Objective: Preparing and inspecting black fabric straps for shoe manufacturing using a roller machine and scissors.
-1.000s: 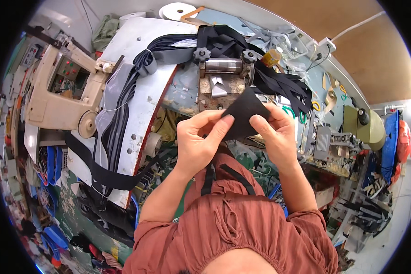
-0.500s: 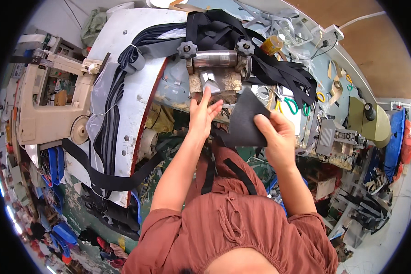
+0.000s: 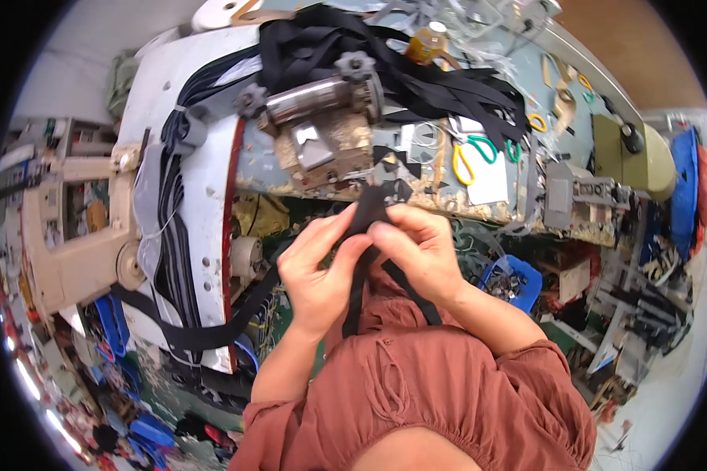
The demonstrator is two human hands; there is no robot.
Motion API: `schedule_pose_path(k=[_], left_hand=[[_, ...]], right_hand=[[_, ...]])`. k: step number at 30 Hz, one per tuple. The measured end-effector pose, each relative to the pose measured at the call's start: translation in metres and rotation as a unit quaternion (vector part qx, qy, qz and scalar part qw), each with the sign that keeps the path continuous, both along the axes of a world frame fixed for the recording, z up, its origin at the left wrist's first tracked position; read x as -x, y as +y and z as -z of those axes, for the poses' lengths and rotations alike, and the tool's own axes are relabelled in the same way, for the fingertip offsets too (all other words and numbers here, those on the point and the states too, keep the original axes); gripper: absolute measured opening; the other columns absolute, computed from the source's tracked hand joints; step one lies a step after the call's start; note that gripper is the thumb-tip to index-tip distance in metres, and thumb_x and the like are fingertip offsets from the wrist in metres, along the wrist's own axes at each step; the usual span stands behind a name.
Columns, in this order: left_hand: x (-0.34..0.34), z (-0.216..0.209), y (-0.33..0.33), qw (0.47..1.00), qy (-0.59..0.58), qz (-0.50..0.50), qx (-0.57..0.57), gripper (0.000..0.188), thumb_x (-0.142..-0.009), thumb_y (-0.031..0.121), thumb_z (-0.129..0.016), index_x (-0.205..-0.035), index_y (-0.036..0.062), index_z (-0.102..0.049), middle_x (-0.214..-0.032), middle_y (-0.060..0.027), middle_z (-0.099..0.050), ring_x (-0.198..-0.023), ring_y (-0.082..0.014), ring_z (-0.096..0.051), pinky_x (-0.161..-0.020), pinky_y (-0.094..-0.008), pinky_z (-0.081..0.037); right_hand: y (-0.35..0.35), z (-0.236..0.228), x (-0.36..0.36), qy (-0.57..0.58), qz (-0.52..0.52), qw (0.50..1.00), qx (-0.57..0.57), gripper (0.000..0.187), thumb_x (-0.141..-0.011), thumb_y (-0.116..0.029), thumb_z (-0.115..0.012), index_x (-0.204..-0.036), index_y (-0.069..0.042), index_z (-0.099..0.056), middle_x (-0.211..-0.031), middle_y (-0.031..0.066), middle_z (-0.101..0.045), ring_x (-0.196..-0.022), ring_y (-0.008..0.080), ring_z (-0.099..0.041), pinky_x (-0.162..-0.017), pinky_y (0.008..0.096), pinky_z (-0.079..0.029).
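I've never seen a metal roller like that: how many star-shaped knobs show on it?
2 in view: one star-shaped knob by the left end of the metal roller, another knob by its right end. Any behind the roller would be hidden.

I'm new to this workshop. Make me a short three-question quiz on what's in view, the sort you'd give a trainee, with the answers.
1. True or false: the left hand and the right hand are both holding the same piece of black fabric.

2. What colour is the tub below the bench, on the right?
A) red
B) blue
C) white

3. Seen from the person's side, which is farther left: the metal roller or the yellow bottle?

Key: 1. True. 2. B, blue. 3. The metal roller.
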State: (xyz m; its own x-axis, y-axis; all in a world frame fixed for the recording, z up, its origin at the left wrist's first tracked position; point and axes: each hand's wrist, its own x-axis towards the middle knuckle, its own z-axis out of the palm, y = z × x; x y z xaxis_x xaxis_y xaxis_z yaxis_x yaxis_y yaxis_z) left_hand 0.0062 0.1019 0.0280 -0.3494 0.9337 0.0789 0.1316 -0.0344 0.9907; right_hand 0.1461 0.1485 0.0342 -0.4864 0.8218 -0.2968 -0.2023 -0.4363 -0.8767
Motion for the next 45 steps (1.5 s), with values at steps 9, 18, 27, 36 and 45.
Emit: schedule_pose_path(k=[9,18,27,36,45], left_hand=[[0.010,-0.022,-0.014,0.990,0.007,-0.141,-0.009,0.008,-0.078,-0.008,-0.061,-0.086,-0.0052,-0.060,-0.080,-0.0081,-0.064,-0.078,-0.0128,-0.058,-0.074,-0.0238,-0.045],[0.022,-0.029,0.012,0.989,-0.040,-0.121,-0.068,0.012,-0.081,-0.003,-0.066,-0.093,-0.0037,-0.063,-0.082,-0.0005,-0.058,-0.066,-0.0041,-0.048,-0.059,-0.0164,-0.036],[0.033,-0.046,0.002,0.981,0.031,-0.145,-0.122,0.011,-0.087,0.004,-0.061,-0.094,-0.0045,-0.062,-0.078,-0.0003,-0.061,-0.069,-0.0029,-0.051,-0.063,-0.0165,-0.039],[0.022,-0.052,0.007,0.981,-0.153,-0.046,-0.107,0.014,-0.085,0.002,-0.062,-0.097,-0.0045,-0.064,-0.083,-0.0041,-0.066,-0.069,-0.0057,-0.058,-0.062,-0.0170,-0.043],[-0.007,-0.052,-0.003,0.988,-0.145,0.006,-0.048,0.012,-0.082,0.002,-0.066,-0.091,-0.0055,-0.066,-0.075,-0.0001,-0.062,-0.065,-0.0030,-0.054,-0.060,-0.0164,-0.043]], right_hand=[[0.134,0.192,-0.159,-0.606,0.039,0.725,-0.325,0.045,-0.074,-0.022,-0.069,-0.109,0.003,-0.056,-0.102,0.0209,-0.062,-0.095,0.0370,-0.059,-0.081,0.0412,-0.048],[0.152,0.270,-0.212,-0.740,-0.065,0.589,-0.317,0.042,-0.066,-0.026,-0.071,-0.097,-0.001,-0.058,-0.090,0.0188,-0.060,-0.082,0.0338,-0.061,-0.071,0.0437,-0.049],[0.106,0.234,-0.221,-0.737,0.032,0.641,-0.213,0.039,-0.074,-0.036,-0.069,-0.087,-0.002,-0.057,-0.090,0.0186,-0.059,-0.079,0.0383,-0.059,-0.067,0.0437,-0.046],[-0.002,0.033,-0.103,-0.360,-0.108,0.878,-0.297,0.065,-0.072,-0.045,-0.068,-0.113,0.000,-0.045,-0.100,0.0176,-0.045,-0.094,0.0324,-0.048,-0.084,0.0388,-0.039],[-0.027,-0.016,-0.056,-0.235,-0.169,0.902,-0.320,0.069,-0.081,-0.063,-0.052,-0.096,0.003,-0.044,-0.087,0.0171,-0.043,-0.080,0.0316,-0.046,-0.072,0.0386,-0.039]])
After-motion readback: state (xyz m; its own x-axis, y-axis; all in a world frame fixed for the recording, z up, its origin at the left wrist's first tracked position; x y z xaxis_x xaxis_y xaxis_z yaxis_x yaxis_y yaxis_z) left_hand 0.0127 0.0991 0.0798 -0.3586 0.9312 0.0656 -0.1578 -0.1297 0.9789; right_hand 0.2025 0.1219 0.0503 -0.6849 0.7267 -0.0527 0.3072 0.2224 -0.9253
